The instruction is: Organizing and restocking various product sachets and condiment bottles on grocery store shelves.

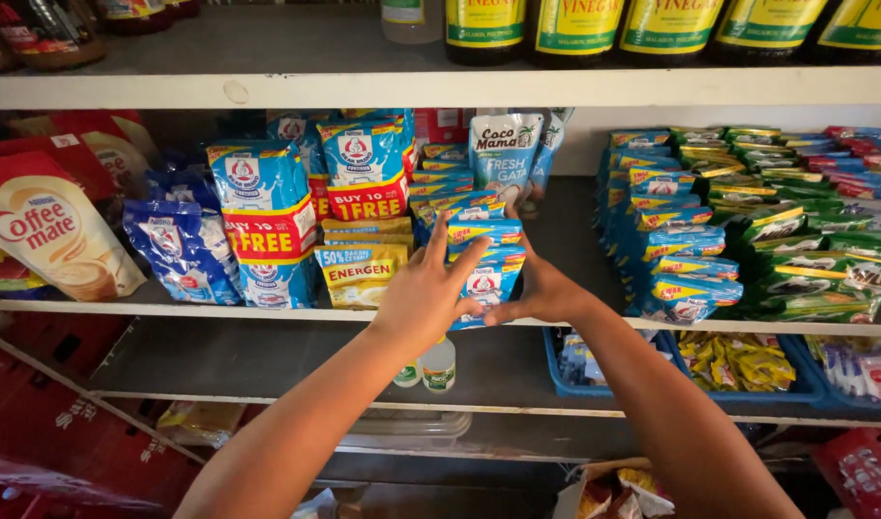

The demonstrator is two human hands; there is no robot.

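Observation:
A row of small blue sachets (486, 252) stands on edge at the front of the middle shelf (219, 313). My left hand (423, 293) presses against the left side of that row, fingers spread over the front packets. My right hand (544, 293) cups the row from the right, thumb reaching under the front sachet. Both hands squeeze the stack between them. More blue sachets continue behind, up to a white and blue pouch (504, 149) standing at the back.
Left of the row lie yellow sachets (360, 269), blue milk-powder bags (267, 216) and a creamer pouch (46, 231). Right are rows of blue (685, 245) and green sachets (806, 240). Bottles (575, 27) line the upper shelf. A blue bin (556, 370) sits below.

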